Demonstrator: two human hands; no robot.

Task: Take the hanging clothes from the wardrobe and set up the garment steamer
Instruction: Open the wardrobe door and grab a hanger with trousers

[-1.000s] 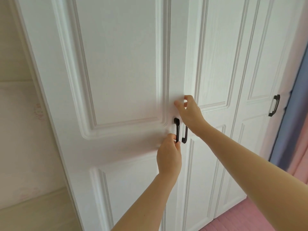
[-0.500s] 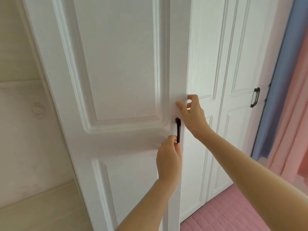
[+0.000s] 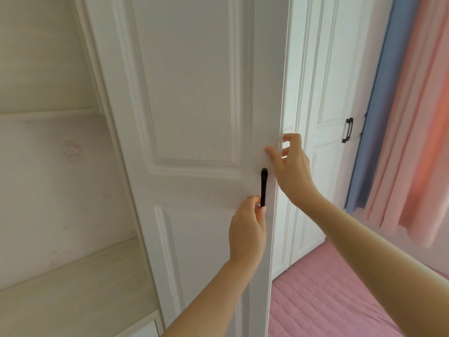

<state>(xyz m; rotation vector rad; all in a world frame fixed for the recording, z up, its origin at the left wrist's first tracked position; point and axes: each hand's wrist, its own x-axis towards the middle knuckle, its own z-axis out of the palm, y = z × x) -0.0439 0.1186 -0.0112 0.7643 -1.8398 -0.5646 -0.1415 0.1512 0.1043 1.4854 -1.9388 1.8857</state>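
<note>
Legible text: none; sole marking, a faint pink cartoon-cat print (image 3: 72,151) on the cream wall panel (image 3: 48,195).

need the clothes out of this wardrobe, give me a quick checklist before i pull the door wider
1. Left hand grips the handle: ok.
2. Right hand holds the door at its edge, fingers round it: ok.
3. Gap to the next door: ok, it shows.
4. Clothes inside: cannot tell, the inside is hidden.
5. Steamer at hand: cannot tell, none in view.
</note>
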